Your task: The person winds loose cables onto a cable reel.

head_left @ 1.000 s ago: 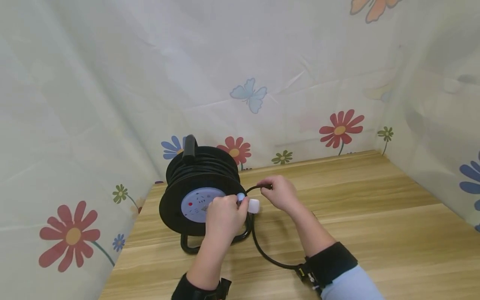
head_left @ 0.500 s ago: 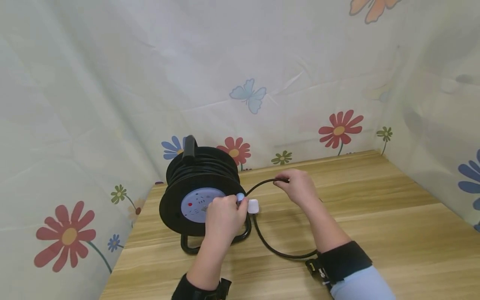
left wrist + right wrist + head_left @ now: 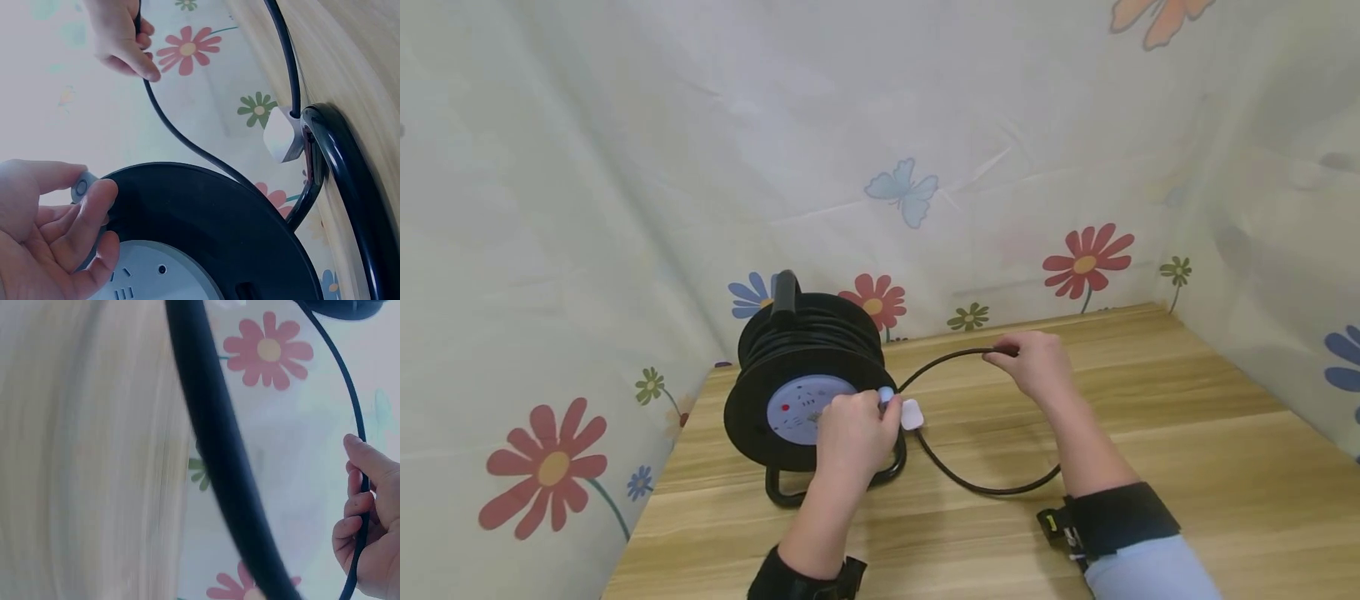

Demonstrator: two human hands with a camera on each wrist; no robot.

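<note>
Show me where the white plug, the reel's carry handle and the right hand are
white plug point(image 3: 912, 414): head view, on its white body.
carry handle point(image 3: 786, 294): head view, on the black grip atop the reel.
right hand point(image 3: 1036, 364): head view, on the back of the hand gripping the cable.

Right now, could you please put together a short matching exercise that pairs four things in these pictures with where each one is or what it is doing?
Things:
1. left hand
2. right hand
3. white plug
4. cable reel

States:
A. stands upright on the wooden table, near the flowered curtain
B. pinches the small pale knob on the reel's face
C. grips the black cable, out to the reel's right
D. hangs beside the reel's rim, at the cable's end

Pairs: 1-B, 2-C, 3-D, 4-A
</note>
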